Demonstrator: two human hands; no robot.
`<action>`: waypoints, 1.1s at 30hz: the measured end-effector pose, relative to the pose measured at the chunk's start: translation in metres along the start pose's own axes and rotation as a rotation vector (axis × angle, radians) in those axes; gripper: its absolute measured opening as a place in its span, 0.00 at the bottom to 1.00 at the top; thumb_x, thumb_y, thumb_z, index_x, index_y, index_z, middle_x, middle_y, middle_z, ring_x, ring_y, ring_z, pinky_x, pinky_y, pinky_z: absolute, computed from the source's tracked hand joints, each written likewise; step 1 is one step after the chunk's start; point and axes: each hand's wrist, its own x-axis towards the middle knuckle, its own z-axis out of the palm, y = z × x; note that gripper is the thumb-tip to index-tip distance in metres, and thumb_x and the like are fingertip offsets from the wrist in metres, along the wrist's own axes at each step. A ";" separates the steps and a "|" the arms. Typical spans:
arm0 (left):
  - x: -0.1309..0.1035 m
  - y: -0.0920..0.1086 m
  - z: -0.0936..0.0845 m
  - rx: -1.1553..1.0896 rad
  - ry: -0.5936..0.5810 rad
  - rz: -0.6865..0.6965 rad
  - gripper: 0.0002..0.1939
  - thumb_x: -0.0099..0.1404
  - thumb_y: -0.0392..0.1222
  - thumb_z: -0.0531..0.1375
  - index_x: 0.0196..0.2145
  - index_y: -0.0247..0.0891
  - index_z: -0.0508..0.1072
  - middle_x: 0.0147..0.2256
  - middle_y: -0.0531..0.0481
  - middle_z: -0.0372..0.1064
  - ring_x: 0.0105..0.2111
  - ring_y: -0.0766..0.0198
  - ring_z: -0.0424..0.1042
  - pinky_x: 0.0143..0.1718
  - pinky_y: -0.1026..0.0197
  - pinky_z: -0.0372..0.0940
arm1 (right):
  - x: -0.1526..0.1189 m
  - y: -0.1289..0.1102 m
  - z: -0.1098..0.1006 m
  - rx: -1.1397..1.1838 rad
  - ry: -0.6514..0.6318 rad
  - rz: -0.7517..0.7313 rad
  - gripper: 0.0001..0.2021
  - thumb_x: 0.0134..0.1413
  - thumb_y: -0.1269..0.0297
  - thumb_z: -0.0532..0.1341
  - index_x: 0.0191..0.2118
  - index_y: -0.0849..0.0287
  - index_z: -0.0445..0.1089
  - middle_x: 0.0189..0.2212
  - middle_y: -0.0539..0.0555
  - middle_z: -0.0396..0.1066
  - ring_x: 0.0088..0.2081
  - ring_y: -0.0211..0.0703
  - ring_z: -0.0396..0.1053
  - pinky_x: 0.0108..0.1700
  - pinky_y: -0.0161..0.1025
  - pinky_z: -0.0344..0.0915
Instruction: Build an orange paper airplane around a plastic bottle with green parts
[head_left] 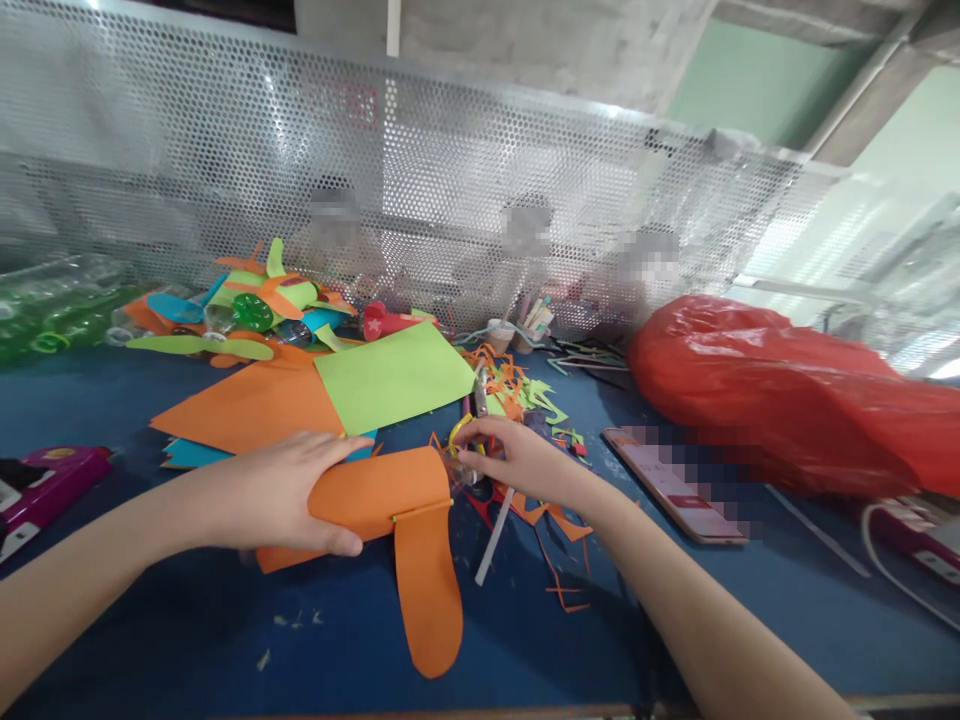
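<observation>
An orange paper tube (390,483) lies tilted at the middle of the blue table, with an orange rounded flap (429,600) hanging from its right end toward me. My left hand (292,495) is wrapped over the tube's left part, thumb on the near side. Just beyond the tube's right end, my right hand (510,458) has its fingers bent around the yellow handle (459,432) of what look like scissors, whose blades are hidden. A white stick (494,538) lies below that hand, beside orange paper scraps (566,522).
Orange sheets (251,400) and a green sheet (397,375) lie behind the tube. Paper-winged bottles (259,300) stand back left. A phone (675,485) and a red plastic bag (780,390) are right. A perforated metal screen (450,170) closes off the back; blurred people show through.
</observation>
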 end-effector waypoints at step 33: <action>0.034 0.061 0.022 -1.386 0.207 -0.197 0.15 0.66 0.52 0.52 0.45 0.42 0.58 0.43 0.45 0.70 0.44 0.56 0.72 0.43 0.55 0.68 | -0.004 -0.042 0.041 1.134 -0.086 0.275 0.34 0.43 0.65 0.67 0.58 0.53 0.55 0.53 0.55 0.67 0.52 0.46 0.67 0.52 0.44 0.64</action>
